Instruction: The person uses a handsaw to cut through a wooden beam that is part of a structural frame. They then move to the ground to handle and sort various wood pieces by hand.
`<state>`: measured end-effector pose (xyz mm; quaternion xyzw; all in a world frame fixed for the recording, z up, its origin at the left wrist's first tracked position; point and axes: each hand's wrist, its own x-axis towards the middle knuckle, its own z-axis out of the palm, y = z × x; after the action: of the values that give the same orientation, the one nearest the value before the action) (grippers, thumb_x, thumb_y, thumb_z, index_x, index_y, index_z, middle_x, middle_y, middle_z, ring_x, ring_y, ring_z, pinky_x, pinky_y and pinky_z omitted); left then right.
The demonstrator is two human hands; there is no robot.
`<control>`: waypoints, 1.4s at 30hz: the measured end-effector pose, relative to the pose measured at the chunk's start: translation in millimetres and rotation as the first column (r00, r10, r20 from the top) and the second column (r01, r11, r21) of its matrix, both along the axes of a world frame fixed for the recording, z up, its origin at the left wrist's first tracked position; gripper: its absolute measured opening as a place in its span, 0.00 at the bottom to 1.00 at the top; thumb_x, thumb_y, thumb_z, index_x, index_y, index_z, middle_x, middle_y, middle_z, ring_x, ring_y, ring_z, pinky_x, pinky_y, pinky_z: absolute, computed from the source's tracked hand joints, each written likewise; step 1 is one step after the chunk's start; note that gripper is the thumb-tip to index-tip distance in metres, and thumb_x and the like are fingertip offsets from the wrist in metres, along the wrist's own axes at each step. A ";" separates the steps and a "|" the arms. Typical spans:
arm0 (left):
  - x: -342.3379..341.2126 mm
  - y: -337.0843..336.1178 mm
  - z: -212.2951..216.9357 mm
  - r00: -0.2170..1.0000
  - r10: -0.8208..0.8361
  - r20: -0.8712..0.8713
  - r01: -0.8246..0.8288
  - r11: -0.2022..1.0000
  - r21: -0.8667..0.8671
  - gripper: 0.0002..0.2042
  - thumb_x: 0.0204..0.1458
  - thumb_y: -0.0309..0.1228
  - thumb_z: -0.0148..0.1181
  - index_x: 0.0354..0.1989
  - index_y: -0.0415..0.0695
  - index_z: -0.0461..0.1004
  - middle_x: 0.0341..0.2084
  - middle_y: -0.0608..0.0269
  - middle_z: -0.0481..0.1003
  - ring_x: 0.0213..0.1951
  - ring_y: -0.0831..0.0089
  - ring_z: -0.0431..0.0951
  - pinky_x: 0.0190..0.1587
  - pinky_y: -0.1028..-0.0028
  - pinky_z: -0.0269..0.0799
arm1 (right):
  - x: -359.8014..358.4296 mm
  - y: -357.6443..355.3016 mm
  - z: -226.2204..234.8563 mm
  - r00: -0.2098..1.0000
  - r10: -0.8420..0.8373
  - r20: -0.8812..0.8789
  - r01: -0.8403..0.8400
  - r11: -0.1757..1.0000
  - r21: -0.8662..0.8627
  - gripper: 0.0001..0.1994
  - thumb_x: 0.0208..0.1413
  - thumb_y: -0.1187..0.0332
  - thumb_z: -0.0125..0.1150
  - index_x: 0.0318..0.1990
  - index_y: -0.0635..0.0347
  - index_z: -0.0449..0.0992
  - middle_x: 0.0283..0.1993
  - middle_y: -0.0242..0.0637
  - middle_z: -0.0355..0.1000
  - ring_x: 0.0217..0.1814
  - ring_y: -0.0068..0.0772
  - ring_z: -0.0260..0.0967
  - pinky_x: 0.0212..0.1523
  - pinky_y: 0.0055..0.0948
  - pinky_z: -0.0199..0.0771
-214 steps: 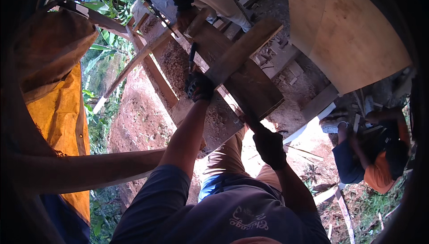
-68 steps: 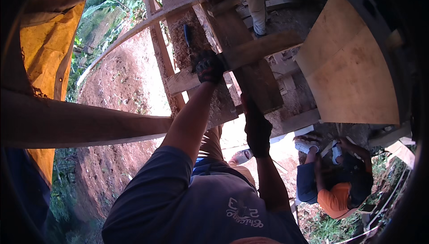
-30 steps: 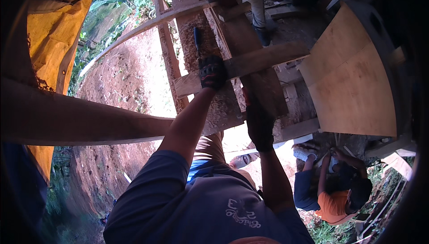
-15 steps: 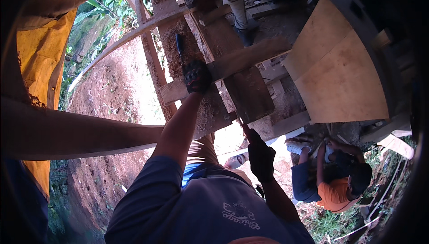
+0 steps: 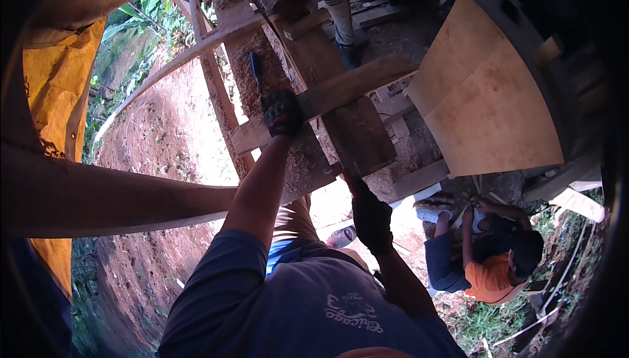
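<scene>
Brown wooden plank [image 5: 360,86], flat, aslant

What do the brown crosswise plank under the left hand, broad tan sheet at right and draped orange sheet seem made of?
Brown crosswise wooden plank: apparently solid timber, unpainted, its brown face looking bare. Broad tan sheet: probably plywood, smooth, with a faint seam line and blotches. Draped orange sheet: likely tarpaulin or canvas, dull, showing soft creases.

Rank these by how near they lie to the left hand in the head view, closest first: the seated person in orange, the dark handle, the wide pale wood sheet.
From the left hand:
1. Dark handle, just beyond the knuckles, slightly left.
2. Wide pale wood sheet, off to the right.
3. Seated person in orange, at lower right.
</scene>
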<state>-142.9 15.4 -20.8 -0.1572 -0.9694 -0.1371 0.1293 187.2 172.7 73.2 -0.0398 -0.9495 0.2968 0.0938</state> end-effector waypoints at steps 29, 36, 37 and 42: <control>-0.3 1.4 0.5 0.999 0.028 0.024 -0.028 0.999 -0.022 0.15 0.56 0.34 0.60 0.49 0.42 0.82 0.51 0.44 0.79 0.59 0.44 0.77 0.68 0.45 0.66 | 11.5 6.4 44.2 0.997 -0.069 0.045 0.076 0.976 -0.204 0.23 0.63 0.78 0.61 0.67 0.61 0.78 0.61 0.50 0.81 0.39 0.48 0.81 0.34 0.40 0.78; 4.4 3.6 -8.0 0.994 0.006 -0.105 -0.005 1.000 0.013 0.15 0.57 0.35 0.59 0.48 0.40 0.82 0.53 0.42 0.78 0.60 0.44 0.76 0.68 0.45 0.65 | -106.6 6.4 -11.8 0.963 0.017 -0.270 -0.074 0.976 -0.204 0.18 0.72 0.70 0.59 0.65 0.62 0.79 0.52 0.53 0.83 0.44 0.51 0.83 0.47 0.47 0.82; 5.1 5.4 -7.1 0.990 0.027 -0.135 -0.031 0.999 -0.035 0.16 0.57 0.35 0.59 0.48 0.40 0.82 0.54 0.41 0.77 0.61 0.44 0.76 0.69 0.45 0.64 | -105.3 2.3 -20.6 0.939 0.028 -0.342 -0.054 0.996 -0.065 0.16 0.72 0.70 0.59 0.63 0.62 0.80 0.52 0.53 0.83 0.44 0.51 0.83 0.47 0.47 0.82; 0.9 7.2 -0.8 0.995 0.087 -0.043 -0.089 0.994 -0.062 0.18 0.59 0.35 0.57 0.53 0.39 0.82 0.54 0.41 0.76 0.61 0.44 0.75 0.70 0.46 0.63 | -93.3 -11.3 -23.1 0.907 0.034 -0.419 -0.038 0.999 0.000 0.12 0.74 0.68 0.58 0.57 0.62 0.82 0.54 0.51 0.83 0.48 0.53 0.83 0.50 0.48 0.83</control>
<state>-142.0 22.6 -21.6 -0.1209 -0.9765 -0.0973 0.1494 93.8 161.4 50.0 0.0419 -0.9066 0.3039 0.2899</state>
